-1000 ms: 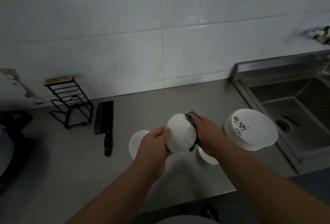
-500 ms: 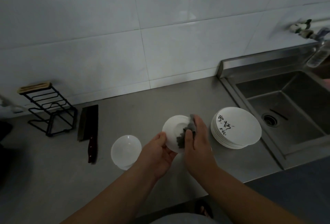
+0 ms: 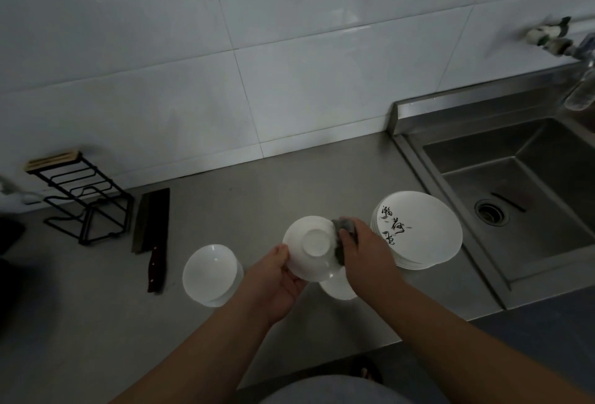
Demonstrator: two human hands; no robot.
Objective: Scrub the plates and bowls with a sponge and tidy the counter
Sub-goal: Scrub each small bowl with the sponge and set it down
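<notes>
My left hand grips a white bowl by its lower rim, the bowl's foot turned up toward me. My right hand holds a dark grey sponge pressed against the bowl's right outer side. Another white bowl sits on the steel counter to the left. A further white bowl lies partly hidden under my hands. A stack of white plates with black calligraphy stands to the right, by the sink.
A steel sink with a drain fills the right side, a tap above it on the tiled wall. A cleaver lies on the counter at left, beside a black wire rack. The counter's front edge runs below my arms.
The bowl has turned so its foot faces me. My right hand with the sponge has shifted from the bowl's face to its right outer side. The view has shifted slightly.
</notes>
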